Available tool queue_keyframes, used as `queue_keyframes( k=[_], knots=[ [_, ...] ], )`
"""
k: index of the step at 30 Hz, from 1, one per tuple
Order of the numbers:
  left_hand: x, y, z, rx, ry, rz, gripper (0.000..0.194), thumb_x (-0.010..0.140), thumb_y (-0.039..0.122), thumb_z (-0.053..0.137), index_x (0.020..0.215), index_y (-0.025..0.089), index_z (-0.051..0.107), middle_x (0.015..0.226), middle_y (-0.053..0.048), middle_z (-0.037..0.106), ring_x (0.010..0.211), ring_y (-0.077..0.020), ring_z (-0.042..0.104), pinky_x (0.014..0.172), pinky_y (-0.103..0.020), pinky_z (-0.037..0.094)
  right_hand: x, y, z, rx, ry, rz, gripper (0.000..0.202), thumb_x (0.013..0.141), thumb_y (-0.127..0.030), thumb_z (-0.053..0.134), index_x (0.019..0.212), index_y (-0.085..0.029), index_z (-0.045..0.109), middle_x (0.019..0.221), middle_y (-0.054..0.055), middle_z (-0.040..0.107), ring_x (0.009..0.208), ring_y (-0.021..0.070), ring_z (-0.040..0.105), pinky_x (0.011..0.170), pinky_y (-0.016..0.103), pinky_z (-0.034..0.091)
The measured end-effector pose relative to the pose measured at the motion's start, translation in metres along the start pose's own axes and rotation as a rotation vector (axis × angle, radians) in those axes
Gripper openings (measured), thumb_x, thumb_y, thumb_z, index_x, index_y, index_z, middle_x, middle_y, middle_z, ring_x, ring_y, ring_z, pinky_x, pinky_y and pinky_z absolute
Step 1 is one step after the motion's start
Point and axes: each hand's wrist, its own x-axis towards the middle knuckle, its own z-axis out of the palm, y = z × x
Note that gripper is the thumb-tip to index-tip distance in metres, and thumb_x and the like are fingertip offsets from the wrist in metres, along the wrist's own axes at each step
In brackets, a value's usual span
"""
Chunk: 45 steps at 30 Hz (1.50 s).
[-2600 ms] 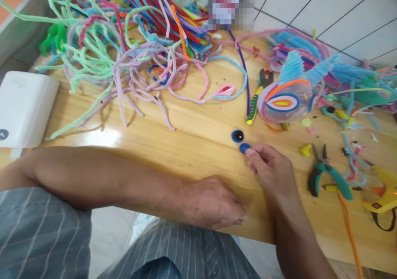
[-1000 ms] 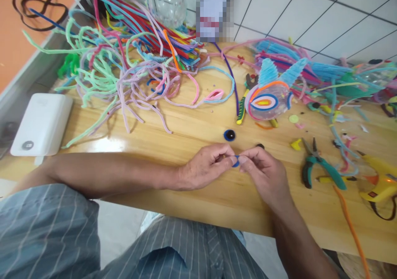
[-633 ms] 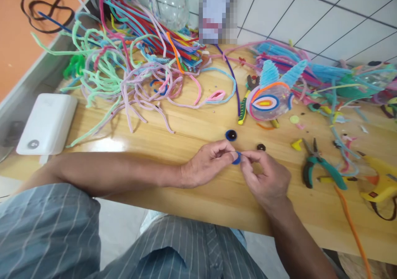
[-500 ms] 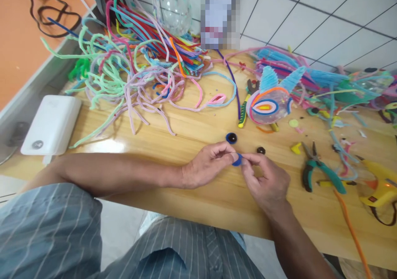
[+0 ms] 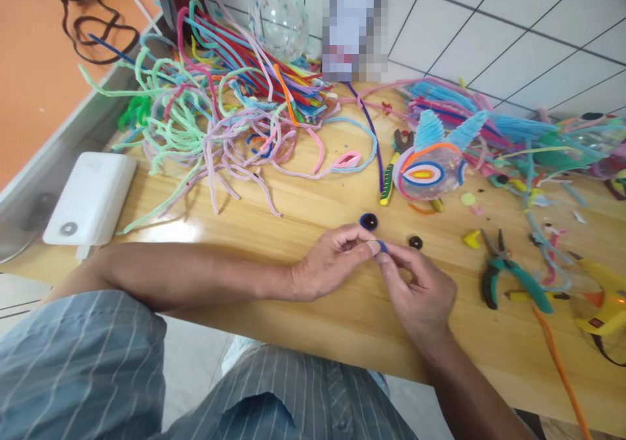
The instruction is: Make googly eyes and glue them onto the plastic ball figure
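Note:
Between my left hand (image 5: 337,257) and my right hand (image 5: 418,287) is a small blue coil (image 5: 380,248), apparently of pipe cleaner, pinched by the fingertips of both. The fingers cover most of it. Just beyond my left fingertips lies a black disc with a blue rim (image 5: 369,221). A small dark round piece (image 5: 415,242) rests on the table behind my right hand. Farther back sits a clear fish-like shape (image 5: 430,173) with light-blue ear-like fins and a ringed white, blue and yellow eye. Green-and-yellow-handled pliers (image 5: 387,182) lie against its left side.
Tangled pipe cleaners (image 5: 195,127) spread over the back left, near a white power bank (image 5: 90,199). At right are teal-handled pliers (image 5: 513,274), a yellow glue gun (image 5: 604,296) and an orange pipe cleaner (image 5: 560,368). More pipe cleaners (image 5: 484,120) line the tiled wall.
The blue coil has turned between my fingertips and shows less of its face. My right fingers have closed in nearer to my left. The whole view has shifted slightly.

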Motion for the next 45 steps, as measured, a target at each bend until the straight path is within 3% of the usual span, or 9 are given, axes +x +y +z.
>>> queue_keyframes(
  k=[4,13,18,28,39,45],
  knots=[
    [-0.001,-0.002,-0.001,0.061,-0.006,0.031,0.026,0.094,0.041,0.068,0.089,0.016,0.069,0.085,0.000,0.061,0.082,-0.0123,0.054,0.082,-0.026,0.044,0.002,0.000,-0.002,0.036,0.024,0.057,0.010,0.094,-0.022,0.071,0.101,-0.023,0.079,0.082,-0.001,0.081,0.065,0.0145,0.075,0.069,0.026,0.061],
    [-0.003,-0.005,-0.003,0.149,-0.078,-0.049,0.032,0.095,0.048,0.065,0.091,0.015,0.064,0.080,0.000,0.058,0.075,-0.0121,0.050,0.075,-0.027,0.043,0.006,0.005,-0.008,0.056,-0.025,-0.065,0.010,0.093,-0.016,0.070,0.099,-0.021,0.077,0.083,0.000,0.082,0.068,0.0146,0.078,0.071,0.024,0.063],
    [-0.003,-0.003,-0.005,0.123,-0.074,-0.038,0.037,0.094,0.051,0.068,0.092,0.014,0.067,0.084,-0.002,0.063,0.080,-0.0132,0.055,0.080,-0.027,0.046,0.003,0.005,-0.005,-0.002,0.051,-0.121,0.012,0.093,-0.015,0.072,0.103,-0.020,0.077,0.085,0.002,0.084,0.068,0.0156,0.079,0.072,0.024,0.064],
    [-0.001,0.001,-0.006,0.072,-0.026,-0.077,0.038,0.091,0.051,0.072,0.091,0.013,0.069,0.083,-0.001,0.064,0.078,-0.0124,0.054,0.080,-0.026,0.046,-0.001,0.006,0.003,0.055,0.063,-0.228,0.024,0.094,-0.006,0.069,0.110,-0.022,0.076,0.095,0.005,0.084,0.080,0.0172,0.082,0.078,0.027,0.067],
    [-0.003,0.000,-0.007,0.094,-0.054,-0.073,0.045,0.094,0.057,0.069,0.092,0.012,0.068,0.081,-0.001,0.060,0.076,-0.0116,0.050,0.075,-0.025,0.043,0.005,0.006,0.004,0.158,0.063,-0.199,0.023,0.093,-0.005,0.069,0.105,-0.022,0.076,0.090,0.005,0.083,0.077,0.0157,0.080,0.074,0.024,0.066],
    [-0.002,0.000,-0.006,0.082,-0.054,-0.034,0.041,0.095,0.053,0.068,0.092,0.012,0.068,0.084,-0.002,0.064,0.080,-0.0122,0.054,0.080,-0.026,0.045,0.001,0.004,0.008,0.187,0.106,-0.177,0.024,0.093,-0.005,0.068,0.105,-0.023,0.078,0.090,0.005,0.083,0.077,0.0172,0.080,0.072,0.026,0.066]
  ],
)
